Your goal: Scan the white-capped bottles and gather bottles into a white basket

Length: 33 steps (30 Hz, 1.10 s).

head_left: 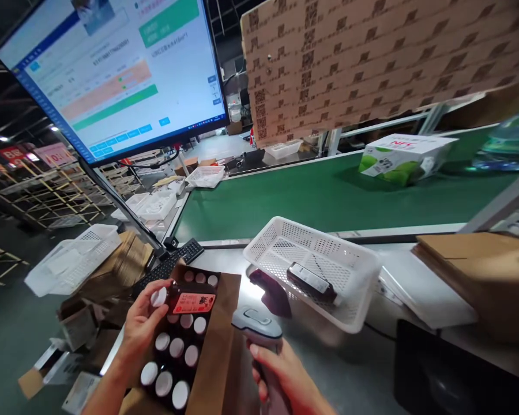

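While my left hand [142, 324] pinches a red-labelled bottle [193, 301] by its white cap [158, 297], above an open carton [219, 328], my right hand [290, 372] wraps the scanner [258, 324], white basket [360, 262] beyond.

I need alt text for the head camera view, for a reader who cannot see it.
The left hand holds a red-labelled bottle at its white cap over a carton of capped bottles; the right hand grips a grey scanner. A white basket holds another bottle.

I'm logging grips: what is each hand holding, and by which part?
The left hand holds a dark bottle by its white cap; the right hand holds a scanner by its handle.
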Each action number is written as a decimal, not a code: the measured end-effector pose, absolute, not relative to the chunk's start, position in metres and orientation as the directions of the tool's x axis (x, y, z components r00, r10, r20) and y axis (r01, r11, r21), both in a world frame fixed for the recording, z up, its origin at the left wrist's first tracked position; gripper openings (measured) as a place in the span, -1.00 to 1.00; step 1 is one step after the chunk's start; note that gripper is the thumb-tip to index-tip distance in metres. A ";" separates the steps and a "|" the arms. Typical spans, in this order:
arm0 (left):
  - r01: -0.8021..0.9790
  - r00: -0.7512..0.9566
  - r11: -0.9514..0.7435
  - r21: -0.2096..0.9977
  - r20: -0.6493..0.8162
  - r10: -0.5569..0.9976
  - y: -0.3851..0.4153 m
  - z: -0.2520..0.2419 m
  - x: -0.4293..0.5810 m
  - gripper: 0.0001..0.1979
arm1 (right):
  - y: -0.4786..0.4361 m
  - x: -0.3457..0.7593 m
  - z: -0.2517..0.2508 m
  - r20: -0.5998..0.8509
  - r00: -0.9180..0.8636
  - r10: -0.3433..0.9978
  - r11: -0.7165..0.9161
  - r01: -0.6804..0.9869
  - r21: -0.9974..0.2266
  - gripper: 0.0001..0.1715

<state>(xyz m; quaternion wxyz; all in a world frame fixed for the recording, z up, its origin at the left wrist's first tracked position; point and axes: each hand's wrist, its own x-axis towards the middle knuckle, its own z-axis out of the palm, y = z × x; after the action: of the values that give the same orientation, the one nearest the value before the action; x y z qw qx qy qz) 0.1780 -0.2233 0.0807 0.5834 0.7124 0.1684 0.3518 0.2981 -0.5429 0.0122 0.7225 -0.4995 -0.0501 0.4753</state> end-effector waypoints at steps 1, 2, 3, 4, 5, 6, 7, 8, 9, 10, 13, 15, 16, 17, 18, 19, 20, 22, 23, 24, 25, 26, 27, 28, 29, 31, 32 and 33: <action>-0.240 0.701 -0.228 0.944 0.331 0.632 -0.228 0.081 0.177 -0.49 | -0.542 0.299 0.015 -0.400 0.538 0.742 0.039 -0.630 -0.776 -0.24; -0.325 0.690 -0.196 0.925 0.373 0.621 -0.233 0.081 0.176 -0.55 | -0.541 0.301 0.017 -0.398 0.526 0.751 0.026 -0.627 -0.779 -0.21; -0.414 0.666 -0.173 0.894 0.427 0.611 -0.238 0.081 0.176 -0.62 | -0.542 0.303 0.019 -0.399 0.506 0.764 0.010 -0.629 -0.778 -0.20; -0.490 0.645 -0.168 0.856 0.485 0.591 -0.243 0.081 0.177 -0.67 | -0.543 0.305 0.021 -0.404 0.481 0.778 -0.007 -0.636 -0.771 -0.20; -0.544 0.632 -0.182 0.819 0.543 0.552 -0.248 0.081 0.177 -0.66 | -0.545 0.307 0.023 -0.412 0.454 0.790 -0.027 -0.646 -0.763 -0.20; -0.574 0.637 -0.211 0.791 0.594 0.492 -0.253 0.082 0.176 -0.60 | -0.547 0.308 0.024 -0.424 0.422 0.801 -0.055 -0.654 -0.755 -0.18; -0.586 0.660 -0.248 0.771 0.632 0.406 -0.257 0.083 0.175 -0.52 | -0.550 0.309 0.026 -0.443 0.390 0.807 -0.090 -0.660 -0.746 -0.15; -0.589 0.693 -0.289 0.755 0.655 0.300 -0.261 0.085 0.174 -0.47 | -0.552 0.310 0.027 -0.465 0.358 0.810 -0.129 -0.664 -0.737 -0.11; -0.586 0.724 -0.330 0.740 0.661 0.196 -0.264 0.088 0.172 -0.46 | -0.555 0.310 0.028 -0.486 0.329 0.810 -0.164 -0.667 -0.726 -0.08; -0.584 0.747 -0.365 0.725 0.656 0.107 -0.266 0.092 0.169 -0.47 | -0.556 0.310 0.028 -0.499 0.307 0.811 -0.188 -0.670 -0.718 -0.07; -0.592 0.779 -0.401 0.699 0.623 -0.065 -0.268 0.107 0.161 -0.48 | -0.558 0.308 0.025 -0.527 0.277 0.804 -0.207 -0.700 -0.683 -0.11; -0.597 0.783 -0.401 0.695 0.614 -0.103 -0.267 0.115 0.157 -0.47 | -0.557 0.307 0.021 -0.536 0.294 0.792 -0.175 -0.730 -0.660 -0.18; -0.595 0.785 -0.402 0.695 0.609 -0.109 -0.266 0.117 0.157 -0.49 | -0.556 0.307 0.019 -0.537 0.311 0.785 -0.152 -0.743 -0.652 -0.23; -0.590 0.788 -0.404 0.699 0.608 -0.097 -0.264 0.117 0.157 -0.52 | -0.555 0.307 0.018 -0.534 0.329 0.779 -0.124 -0.753 -0.646 -0.27; -0.579 0.788 -0.408 0.706 0.612 -0.060 -0.262 0.117 0.159 -0.55 | -0.555 0.307 0.017 -0.526 0.347 0.776 -0.095 -0.761 -0.642 -0.29; -0.556 0.785 -0.418 0.718 0.619 0.019 -0.259 0.116 0.163 -0.57 | -0.555 0.308 0.016 -0.518 0.363 0.775 -0.071 -0.764 -0.641 -0.30; -0.505 0.775 -0.439 0.743 0.614 0.148 -0.255 0.114 0.169 -0.58 | -0.555 0.309 0.017 -0.510 0.377 0.773 -0.052 -0.764 -0.643 -0.30; -0.308 0.680 -0.457 0.835 0.529 0.508 -0.247 0.109 0.187 -0.56 | -0.555 0.311 0.017 -0.489 0.414 0.767 -0.018 -0.748 -0.663 -0.28; -0.180 0.594 -0.430 0.884 0.447 0.669 -0.243 0.106 0.198 -0.55 | -0.555 0.312 0.017 -0.482 0.437 0.760 -0.007 -0.735 -0.678 -0.28; -0.063 0.503 -0.391 0.918 0.368 0.782 -0.239 0.102 0.210 -0.55 | -0.555 0.312 0.016 -0.477 0.458 0.750 -0.002 -0.720 -0.694 -0.28; 0.035 0.438 -0.358 0.933 0.307 0.845 -0.236 0.098 0.222 -0.55 | -0.555 0.312 0.013 -0.480 0.474 0.738 0.000 -0.711 -0.703 -0.27; 0.107 0.413 -0.344 0.933 0.273 0.869 -0.234 0.093 0.232 -0.54 | -0.554 0.311 0.011 -0.486 0.485 0.727 0.001 -0.709 -0.706 -0.26; 0.160 0.420 -0.351 0.923 0.258 0.870 -0.233 0.087 0.242 -0.55 | -0.554 0.310 0.007 -0.495 0.492 0.716 0.002 -0.711 -0.703 -0.23; 0.204 0.450 -0.375 0.904 0.254 0.856 -0.232 0.080 0.250 -0.59 | -0.555 0.309 0.004 -0.503 0.499 0.706 0.007 -0.715 -0.699 -0.21; 0.240 0.487 -0.412 0.879 0.258 0.834 -0.233 0.073 0.255 -0.64 | -0.555 0.307 0.000 -0.507 0.504 0.699 0.014 -0.719 -0.695 -0.20; 0.302 0.572 -0.509 0.806 0.274 0.773 -0.234 0.055 0.261 -0.75 | -0.558 0.304 -0.006 -0.517 0.521 0.679 0.032 -0.724 -0.689 -0.18; 0.338 0.619 -0.571 0.748 0.280 0.734 -0.235 0.047 0.263 -0.79 | -0.560 0.302 -0.008 -0.523 0.528 0.669 0.034 -0.725 -0.688 -0.19; 0.375 0.668 -0.632 0.678 0.275 0.691 -0.236 0.038 0.263 -0.82 | -0.562 0.301 -0.011 -0.532 0.535 0.656 0.037 -0.727 -0.685 -0.20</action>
<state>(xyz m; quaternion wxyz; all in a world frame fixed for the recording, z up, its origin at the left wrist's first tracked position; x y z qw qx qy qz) 0.2633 -0.2356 0.0379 0.2977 0.8634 0.3086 0.2658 0.3013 -0.5619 -0.0105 0.7191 -0.5002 0.0354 0.4810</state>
